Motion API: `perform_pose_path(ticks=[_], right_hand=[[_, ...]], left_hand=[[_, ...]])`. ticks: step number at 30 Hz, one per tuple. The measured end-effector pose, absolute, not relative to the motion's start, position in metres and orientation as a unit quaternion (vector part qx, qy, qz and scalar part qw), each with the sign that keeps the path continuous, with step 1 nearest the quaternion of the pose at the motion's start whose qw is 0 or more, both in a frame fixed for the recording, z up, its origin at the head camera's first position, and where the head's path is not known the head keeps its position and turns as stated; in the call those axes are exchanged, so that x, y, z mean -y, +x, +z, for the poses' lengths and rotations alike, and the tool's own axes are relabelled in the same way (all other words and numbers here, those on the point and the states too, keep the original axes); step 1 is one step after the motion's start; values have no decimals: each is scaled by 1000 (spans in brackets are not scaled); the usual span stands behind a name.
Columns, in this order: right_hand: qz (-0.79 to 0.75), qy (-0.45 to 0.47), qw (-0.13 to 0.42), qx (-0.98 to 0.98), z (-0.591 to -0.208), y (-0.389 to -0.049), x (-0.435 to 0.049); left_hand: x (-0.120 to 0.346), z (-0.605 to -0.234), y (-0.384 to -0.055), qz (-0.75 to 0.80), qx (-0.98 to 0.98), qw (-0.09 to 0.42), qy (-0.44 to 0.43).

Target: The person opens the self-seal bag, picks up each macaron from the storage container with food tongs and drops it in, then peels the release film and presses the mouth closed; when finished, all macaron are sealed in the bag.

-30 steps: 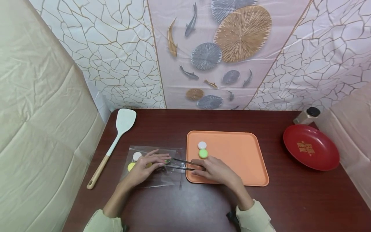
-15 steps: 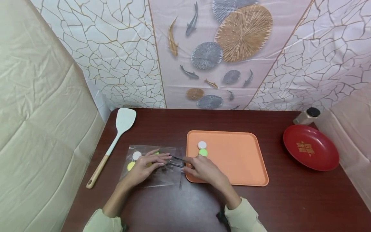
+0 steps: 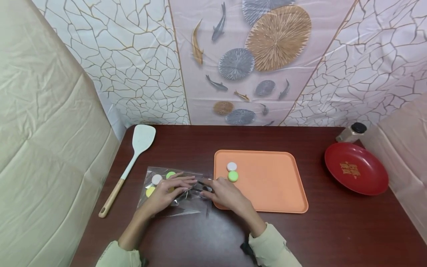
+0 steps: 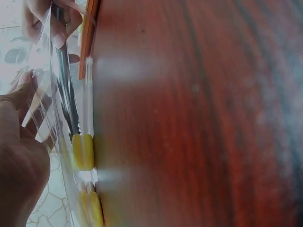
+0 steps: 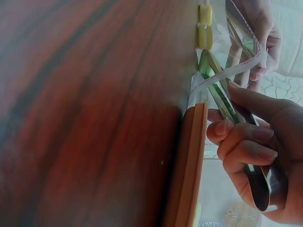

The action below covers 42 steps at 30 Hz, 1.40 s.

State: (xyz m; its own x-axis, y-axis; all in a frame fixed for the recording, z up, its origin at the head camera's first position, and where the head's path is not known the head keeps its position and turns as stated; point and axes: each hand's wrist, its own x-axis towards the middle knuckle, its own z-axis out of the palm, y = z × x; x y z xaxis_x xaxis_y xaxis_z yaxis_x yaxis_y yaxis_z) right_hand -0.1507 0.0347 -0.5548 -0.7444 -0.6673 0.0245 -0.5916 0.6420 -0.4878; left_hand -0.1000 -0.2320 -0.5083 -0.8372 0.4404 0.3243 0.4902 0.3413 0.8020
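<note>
My left hand [image 3: 166, 193] pinches the upper film of a clear plastic bag [image 3: 181, 210], lifting its mouth. Inside the bag lie macarons: a white one [image 3: 156, 180], a green one [image 3: 170, 174] and yellow ones [image 4: 83, 152]. My right hand [image 3: 230, 194] grips metal tongs [image 5: 258, 187], whose front part reaches into the bag. In the left wrist view the tong tips are close to a yellow macaron; in the right wrist view they are by a green one. Whether they hold one, I cannot tell. A white macaron [image 3: 231, 166] and a green macaron [image 3: 232, 176] sit on the orange tray [image 3: 267, 185].
The tray's left edge stands beside the bag mouth, under my right hand. At the left lies a white spatula [image 3: 135, 159] with a wooden handle. A red plate [image 3: 357, 181] and a black-lidded jar [image 3: 350, 133] stand at the far right.
My right hand has moved left, taking the tongs farther into the bag. A green macaron now shows farther left in it. My left hand has stayed in place.
</note>
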Motion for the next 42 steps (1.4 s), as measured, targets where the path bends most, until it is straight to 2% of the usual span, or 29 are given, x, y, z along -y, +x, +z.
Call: perform_pose_path(ticks=[4,7,11,14,15,18,23,42], right_hand=[[-219,-340,82,-911,-560,-153,-34],[-230,-331,92,-910,-550,-147,-36],[-240,-303,108,-916,-499,-127,-39],[-221,-292,92,-926,-486,-119,-49],[-218,-302,77,-925,-498,-121,-57],[-214,-324,45,-920,-496,-115,-77],[-202,-331,50,-920,-450,-97,-108],[-202,-215,47,-955,-448,-89,-188]], left_hand=[[232,-508,-100,-496,822,19,-279],[232,-509,-101,-490,823,25,-285],[232,-511,-102,-490,820,31,-294],[231,-510,-102,-491,821,25,-289],[231,-510,-102,-492,822,22,-287],[230,-510,-103,-490,823,20,-286],[229,-511,-104,-485,825,22,-290],[229,-507,-104,-484,833,4,-266]])
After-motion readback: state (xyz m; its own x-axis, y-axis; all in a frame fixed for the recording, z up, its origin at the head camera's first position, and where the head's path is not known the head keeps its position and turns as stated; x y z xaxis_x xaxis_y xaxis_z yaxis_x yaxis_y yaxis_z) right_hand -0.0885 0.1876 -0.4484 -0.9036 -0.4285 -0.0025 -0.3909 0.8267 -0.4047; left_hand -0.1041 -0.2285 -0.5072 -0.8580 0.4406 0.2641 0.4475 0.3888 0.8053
